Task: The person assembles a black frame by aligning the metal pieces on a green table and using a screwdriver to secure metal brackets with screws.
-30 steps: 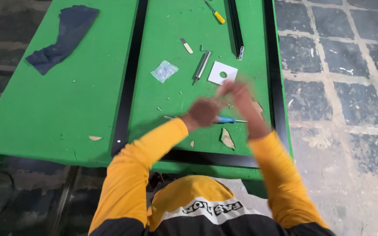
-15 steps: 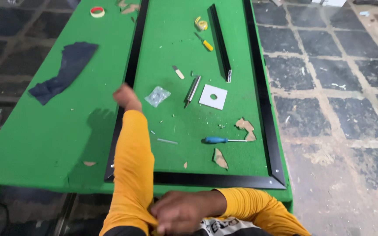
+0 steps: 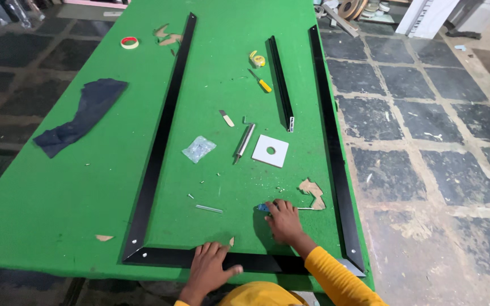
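Now right hand (image 3: pixel 283 220) grip closed over blue-handled screwdriver (image 3: pixel 263 208); left hand (image 3: pixel 210 267) flat on black frame (image 3: pixel 160 256).

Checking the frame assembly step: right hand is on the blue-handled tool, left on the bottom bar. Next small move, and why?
Probably close the right hand on the blue-handled screwdriver and lift it off the green table. The hand lies over the tool, not visibly gripping it, while the left hand rests flat on the black frame bar, as if steadying it.

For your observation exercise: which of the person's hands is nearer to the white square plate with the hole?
The right hand, on the blue-handled screwdriver, lies just below the white square plate. The left hand rests farther away on the black frame at the table's near edge.
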